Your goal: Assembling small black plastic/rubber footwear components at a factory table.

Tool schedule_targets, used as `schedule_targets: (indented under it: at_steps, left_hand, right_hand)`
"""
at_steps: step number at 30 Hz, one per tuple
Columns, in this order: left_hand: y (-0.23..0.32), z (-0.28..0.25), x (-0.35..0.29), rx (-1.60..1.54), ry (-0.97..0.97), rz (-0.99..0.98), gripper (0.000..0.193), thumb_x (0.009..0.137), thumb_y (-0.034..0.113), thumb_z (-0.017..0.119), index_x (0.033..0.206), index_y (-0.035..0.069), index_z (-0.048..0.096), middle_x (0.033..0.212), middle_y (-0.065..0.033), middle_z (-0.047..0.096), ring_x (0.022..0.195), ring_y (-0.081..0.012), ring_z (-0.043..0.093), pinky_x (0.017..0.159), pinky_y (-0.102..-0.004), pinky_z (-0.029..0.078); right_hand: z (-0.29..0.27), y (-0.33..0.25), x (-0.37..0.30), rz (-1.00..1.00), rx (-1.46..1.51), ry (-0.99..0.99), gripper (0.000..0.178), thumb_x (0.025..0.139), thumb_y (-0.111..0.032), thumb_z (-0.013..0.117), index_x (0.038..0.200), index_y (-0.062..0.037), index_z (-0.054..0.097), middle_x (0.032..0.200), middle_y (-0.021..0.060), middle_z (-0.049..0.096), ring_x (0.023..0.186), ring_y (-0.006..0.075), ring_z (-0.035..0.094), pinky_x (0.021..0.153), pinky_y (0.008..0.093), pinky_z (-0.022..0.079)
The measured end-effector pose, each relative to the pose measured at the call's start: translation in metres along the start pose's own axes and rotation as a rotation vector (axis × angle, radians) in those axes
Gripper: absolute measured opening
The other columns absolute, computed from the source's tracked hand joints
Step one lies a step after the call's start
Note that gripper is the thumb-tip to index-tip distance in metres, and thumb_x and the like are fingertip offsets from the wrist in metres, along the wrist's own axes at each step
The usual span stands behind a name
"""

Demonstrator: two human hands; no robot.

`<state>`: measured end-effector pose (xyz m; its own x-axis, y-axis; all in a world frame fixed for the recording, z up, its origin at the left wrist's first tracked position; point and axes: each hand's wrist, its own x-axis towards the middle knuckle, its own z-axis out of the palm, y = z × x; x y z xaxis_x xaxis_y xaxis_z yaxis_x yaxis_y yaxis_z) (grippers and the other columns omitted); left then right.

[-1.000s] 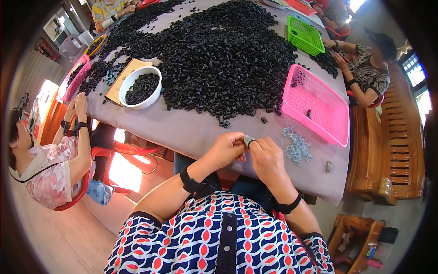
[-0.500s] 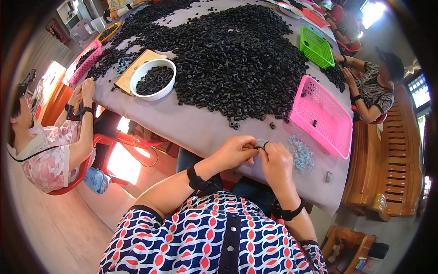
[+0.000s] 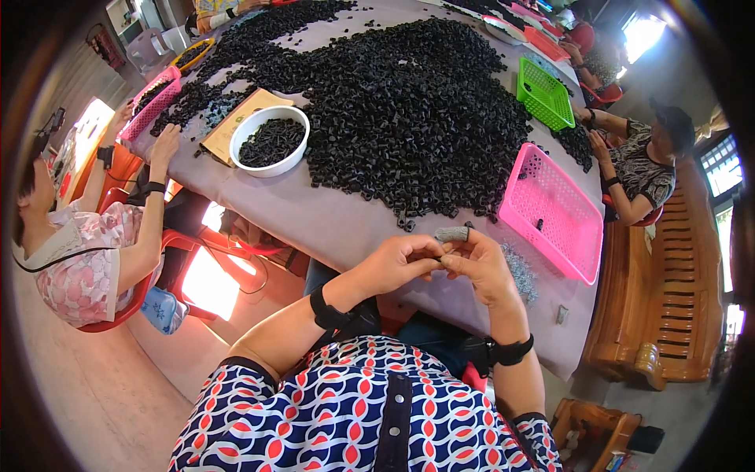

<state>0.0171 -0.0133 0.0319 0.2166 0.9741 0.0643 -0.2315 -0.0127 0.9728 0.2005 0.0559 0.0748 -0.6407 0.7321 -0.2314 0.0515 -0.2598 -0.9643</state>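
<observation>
Beyond the hands, across the counter [image 3: 346, 214], spreads a pile of black pieces [image 3: 409, 118]; to their right, clear bits [image 3: 521, 275] and a pink basket [image 3: 560, 228]. Left hand [image 3: 403, 263] and right hand [image 3: 484, 271] meet at the near edge, fingertips pinched on a small dark piece [image 3: 440, 257] — mostly hidden. Probable fault: a fingertip-only pinch loosening — so small a piece could drop lapward, below the hands.
</observation>
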Motion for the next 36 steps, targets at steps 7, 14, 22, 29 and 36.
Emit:
schedule_targets:
  at_steps: [7,14,22,29,36]
  left_hand:
    - [-0.004,-0.01,-0.011,-0.055,-0.018,-0.009,0.015,0.092,0.004,0.059,0.106,0.0,0.062,0.093,-0.0041,0.064,0.078,-0.0096,0.063,0.072,-0.0232,0.052]
    - [-0.012,-0.026,-0.003,-0.16,0.047,-0.033,0.013,0.092,0.007,0.06,0.104,0.001,0.062,0.092,-0.0038,0.067,0.075,-0.0099,0.062,0.07,-0.024,0.051]
    - [-0.016,-0.04,0.0,-0.319,0.113,-0.023,0.013,0.092,0.004,0.056,0.106,0.003,0.059,0.099,-0.0141,0.069,0.074,-0.0125,0.065,0.069,-0.024,0.052]
    - [-0.013,-0.034,0.0,-0.327,0.118,-0.049,0.023,0.094,0.006,0.054,0.117,0.001,0.057,0.096,-0.0126,0.068,0.075,-0.0121,0.064,0.068,-0.0239,0.052]
    - [-0.019,-0.037,-0.003,-0.34,-0.002,-0.053,0.03,0.098,0.012,0.05,0.126,0.004,0.055,0.097,-0.0097,0.066,0.077,-0.0114,0.063,0.068,-0.0256,0.052]
  right_hand:
    - [-0.001,0.004,0.013,0.097,0.005,-0.157,0.036,0.079,-0.011,0.074,0.112,-0.0033,0.061,0.094,0.0024,0.066,0.079,0.0108,0.062,0.064,0.0231,0.049]
    - [0.0,0.004,0.032,0.037,-0.082,-0.089,0.033,0.081,-0.013,0.072,0.11,-0.0029,0.062,0.092,0.0033,0.066,0.078,0.0106,0.062,0.063,0.0238,0.049]
    - [0.006,0.012,0.076,-0.573,-1.172,0.138,0.029,0.075,-0.002,0.064,0.104,-0.0006,0.06,0.088,0.0171,0.062,0.081,0.0324,0.062,0.071,0.0393,0.049]
    - [0.007,0.017,0.08,-0.456,-1.272,0.126,0.02,0.074,-0.002,0.061,0.093,-0.0035,0.055,0.088,0.0162,0.059,0.088,0.0366,0.058,0.075,0.045,0.047]
    - [0.004,0.014,0.059,-0.475,-1.244,0.101,0.015,0.073,0.002,0.059,0.085,-0.0008,0.051,0.08,0.016,0.053,0.079,0.0375,0.055,0.067,0.0448,0.045]
